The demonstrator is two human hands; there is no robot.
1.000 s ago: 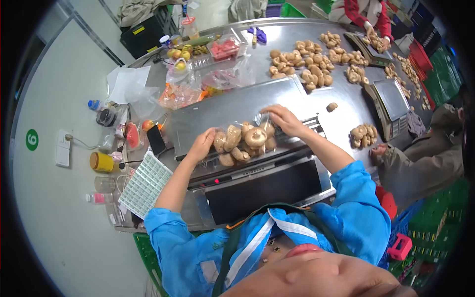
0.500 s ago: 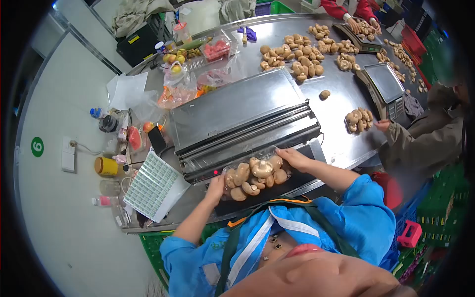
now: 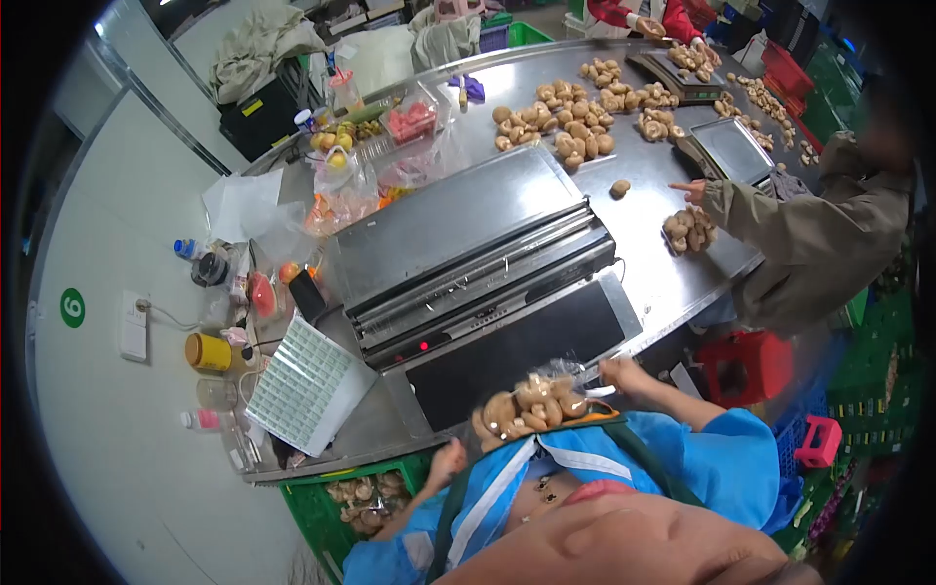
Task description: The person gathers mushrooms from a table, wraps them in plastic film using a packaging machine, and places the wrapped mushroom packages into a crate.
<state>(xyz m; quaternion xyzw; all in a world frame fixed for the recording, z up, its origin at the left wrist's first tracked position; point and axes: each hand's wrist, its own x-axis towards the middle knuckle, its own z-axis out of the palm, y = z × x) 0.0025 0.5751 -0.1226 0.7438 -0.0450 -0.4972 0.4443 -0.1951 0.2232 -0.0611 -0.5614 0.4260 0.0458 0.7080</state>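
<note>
A film-wrapped tray of brown mushrooms [image 3: 531, 405] is held close against my blue smock, just off the near edge of the steel table [image 3: 663, 263]. My right hand [image 3: 624, 373] grips the tray's right end, fingers closed on the film. My left hand [image 3: 448, 458] is curled low at the tray's left end, beside the table edge; whether it holds the tray is unclear. The wrapping machine [image 3: 458, 234] with its black hot plate [image 3: 526, 341] lies just beyond the tray.
A green crate with mushrooms [image 3: 361, 492] stands under the table at the left. A sheet of labels [image 3: 302, 380], a phone [image 3: 310, 292] and a yellow can [image 3: 207, 351] lie left of the machine. Loose mushrooms [image 3: 556, 117] and scales [image 3: 726, 146] are at the far side, where a co-worker's sleeve [image 3: 780, 214] reaches in.
The mushroom tray has come from the machine's top, over the hot plate, to my chest. Both hands drew back with it, and the left hand dropped lower.
</note>
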